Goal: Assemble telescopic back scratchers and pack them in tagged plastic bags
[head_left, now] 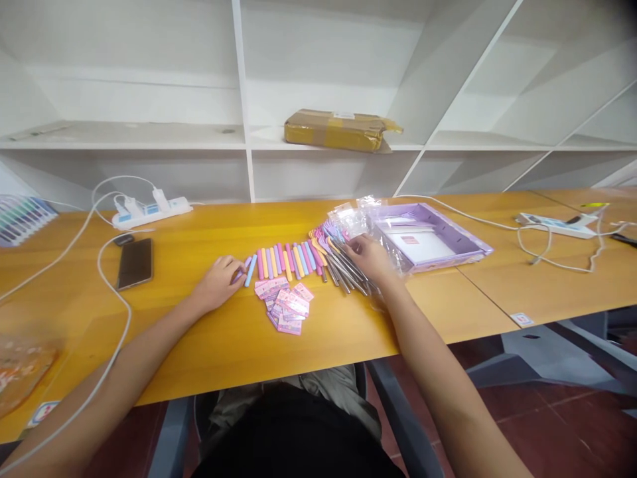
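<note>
A row of pastel sticks (283,260) in pink, yellow, blue and purple lies on the yellow table (209,332). My left hand (219,282) rests at the row's left end, fingers curled on a purple stick beside a blue one. My right hand (367,257) reaches over a fan of metal-shafted tools with coloured heads (334,255), fingers bent and touching them; what it grips is unclear. A small heap of pink printed cards (285,305) lies in front of the sticks. Clear plastic bags (355,216) lie just behind my right hand.
A purple tray (468,240) with white sheets sits to the right. A dark phone (134,263) on a white cable and a power strip (149,211) lie at the left. Another power strip (555,226) is far right. A cardboard parcel (338,129) sits on the white shelf.
</note>
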A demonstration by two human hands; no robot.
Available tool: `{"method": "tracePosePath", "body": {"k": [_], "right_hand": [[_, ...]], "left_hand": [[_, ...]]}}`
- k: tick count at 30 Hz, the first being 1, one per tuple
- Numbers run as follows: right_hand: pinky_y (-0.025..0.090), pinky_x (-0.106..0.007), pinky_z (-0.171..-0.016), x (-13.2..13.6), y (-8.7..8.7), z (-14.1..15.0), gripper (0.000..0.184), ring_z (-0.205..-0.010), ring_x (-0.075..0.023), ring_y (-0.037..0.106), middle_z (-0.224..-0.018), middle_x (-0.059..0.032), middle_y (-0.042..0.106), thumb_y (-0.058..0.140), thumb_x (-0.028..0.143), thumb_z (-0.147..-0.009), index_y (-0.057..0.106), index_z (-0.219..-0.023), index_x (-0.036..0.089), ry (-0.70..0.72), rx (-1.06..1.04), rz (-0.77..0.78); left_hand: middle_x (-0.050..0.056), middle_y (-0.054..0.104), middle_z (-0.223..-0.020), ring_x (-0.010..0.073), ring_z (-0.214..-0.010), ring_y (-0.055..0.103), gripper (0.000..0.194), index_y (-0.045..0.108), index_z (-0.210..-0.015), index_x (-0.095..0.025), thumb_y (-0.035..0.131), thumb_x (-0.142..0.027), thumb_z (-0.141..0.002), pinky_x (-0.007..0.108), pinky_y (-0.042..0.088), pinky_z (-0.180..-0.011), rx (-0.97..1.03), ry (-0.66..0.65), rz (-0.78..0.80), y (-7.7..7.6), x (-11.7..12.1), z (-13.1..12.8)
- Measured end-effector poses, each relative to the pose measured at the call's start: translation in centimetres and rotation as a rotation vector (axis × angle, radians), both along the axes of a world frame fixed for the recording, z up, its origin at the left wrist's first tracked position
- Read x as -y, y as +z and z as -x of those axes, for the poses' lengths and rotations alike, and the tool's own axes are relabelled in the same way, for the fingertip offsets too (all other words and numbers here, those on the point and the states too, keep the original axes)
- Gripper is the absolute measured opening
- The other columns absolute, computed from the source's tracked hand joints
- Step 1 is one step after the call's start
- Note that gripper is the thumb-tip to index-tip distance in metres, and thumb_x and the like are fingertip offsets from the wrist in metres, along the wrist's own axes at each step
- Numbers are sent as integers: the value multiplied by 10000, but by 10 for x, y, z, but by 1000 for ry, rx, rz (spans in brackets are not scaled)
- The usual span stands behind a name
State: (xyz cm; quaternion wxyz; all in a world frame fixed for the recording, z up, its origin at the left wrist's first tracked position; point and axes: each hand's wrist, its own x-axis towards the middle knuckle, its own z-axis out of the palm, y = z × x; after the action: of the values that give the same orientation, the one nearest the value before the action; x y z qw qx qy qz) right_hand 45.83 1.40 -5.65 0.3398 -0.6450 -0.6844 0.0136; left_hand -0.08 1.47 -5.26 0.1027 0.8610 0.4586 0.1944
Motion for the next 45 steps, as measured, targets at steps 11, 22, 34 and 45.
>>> {"method": "tracePosePath", "body": {"k": [11, 22, 34, 45], "right_hand": [[443, -346, -703, -5, -7, 1, 339, -725, -206, 603, -879, -71, 696, 636, 524, -978, 690, -811, 234, 4, 80, -16], [425, -343, -725, -6, -4, 3, 263, -746, -211, 603, -832, -64, 699, 654, 453, -929, 692, -805, 225, -16, -80, -59], [347, -298, -585, -10, 8, -5, 423, -608, -162, 408, -650, 47, 430, 592, 667, -919, 603, -855, 249, -140, -745, -307], [173, -251, -433, -11, 10, -4, 454, -452, -93, 243, -580, 102, 264, 687, 670, -875, 506, -789, 263, 26, -1102, -350]], "left_hand": [[61, 715, -941, 260, -836, 696, 273, 587, -1187, -203, 586, -390, -988, 371, 474, -721, -61, 239, 114, 5, 9, -6], [74, 767, -964, 293, -878, 734, 194, 618, -1050, -234, 627, -380, -922, 378, 494, -743, -149, 308, 172, 11, 8, -3], [108, 771, -980, 280, -880, 739, 324, 606, -1060, -228, 340, -411, -1088, 362, 486, -723, -155, 304, 140, 8, 4, 8], [128, 750, -1031, 293, -899, 727, 324, 562, -1079, -228, 302, -419, -1114, 389, 493, -764, -163, 228, 127, 3, 5, 9]]}}
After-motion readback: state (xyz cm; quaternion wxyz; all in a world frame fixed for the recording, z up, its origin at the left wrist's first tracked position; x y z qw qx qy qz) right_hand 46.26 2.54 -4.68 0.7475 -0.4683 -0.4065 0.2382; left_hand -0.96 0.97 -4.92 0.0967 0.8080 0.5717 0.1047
